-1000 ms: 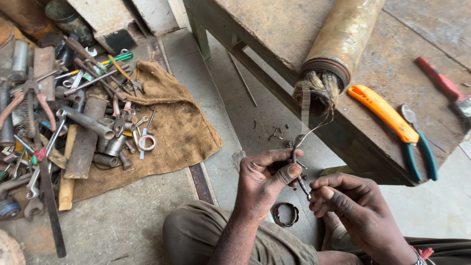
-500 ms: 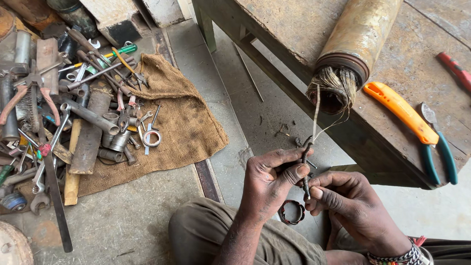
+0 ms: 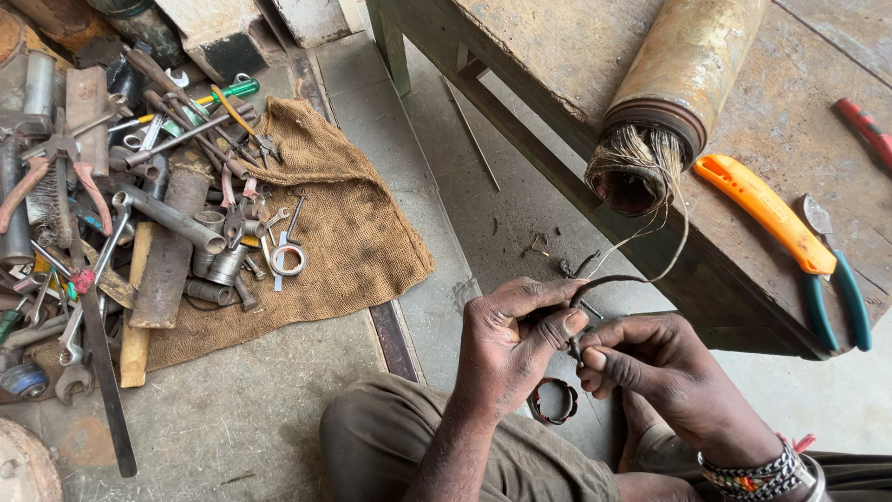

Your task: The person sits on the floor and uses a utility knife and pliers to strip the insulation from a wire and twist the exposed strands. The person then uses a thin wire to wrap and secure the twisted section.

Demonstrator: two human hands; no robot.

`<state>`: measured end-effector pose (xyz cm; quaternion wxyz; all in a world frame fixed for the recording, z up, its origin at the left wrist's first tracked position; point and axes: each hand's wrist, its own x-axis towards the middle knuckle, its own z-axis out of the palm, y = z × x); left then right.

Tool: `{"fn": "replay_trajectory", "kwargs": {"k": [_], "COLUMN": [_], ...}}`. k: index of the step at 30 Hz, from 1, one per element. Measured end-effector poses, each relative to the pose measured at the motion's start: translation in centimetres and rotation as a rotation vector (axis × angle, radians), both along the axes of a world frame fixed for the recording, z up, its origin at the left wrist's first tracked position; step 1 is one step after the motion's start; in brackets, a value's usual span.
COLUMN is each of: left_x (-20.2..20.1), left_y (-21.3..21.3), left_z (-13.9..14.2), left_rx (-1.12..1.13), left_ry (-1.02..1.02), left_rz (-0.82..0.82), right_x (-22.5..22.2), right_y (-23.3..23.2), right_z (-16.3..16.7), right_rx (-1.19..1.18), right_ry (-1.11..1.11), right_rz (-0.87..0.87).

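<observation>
My left hand (image 3: 520, 344) and my right hand (image 3: 650, 367) are close together low in the view, both pinching a thin dark wire (image 3: 609, 281). The wire curves up to a frayed bundle of wire strands (image 3: 641, 163) that sticks out of the end of a rusty metal cylinder (image 3: 688, 65) lying on a wooden bench (image 3: 771, 121). My right wrist wears beaded bracelets. A small dark metal ring (image 3: 554, 402) lies on the floor under my hands.
On the bench lie an orange-handled tool (image 3: 762, 212), teal-handled pliers (image 3: 836, 288) and a red-handled tool (image 3: 864, 130). At left a burlap sack (image 3: 353, 232) holds a heap of wrenches, pliers, pipes and screwdrivers (image 3: 158, 214). My knee (image 3: 390, 446) is at the bottom.
The view has shifted so the bench and cylinder sit further right and higher. My hands stay together on the wire, which now bends over in a curve above them.
</observation>
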<state>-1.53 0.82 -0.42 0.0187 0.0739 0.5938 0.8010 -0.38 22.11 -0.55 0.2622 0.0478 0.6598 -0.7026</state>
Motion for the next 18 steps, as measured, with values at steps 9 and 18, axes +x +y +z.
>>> {"fn": "replay_trajectory", "kwargs": {"k": [9,18], "left_x": [-0.1,0.3], "left_y": [0.0,0.0], "left_z": [0.9,0.5], "left_rx": [-0.166,-0.178], "left_ry": [0.027,0.06], "left_rz": [0.029,0.015], "right_x": [-0.3,0.0], "right_y": [0.1,0.1], "right_z": [0.0,0.0], "right_rx": [0.031,0.005], "right_ry": [0.055,0.137], "right_rz": [0.101,0.152]}}
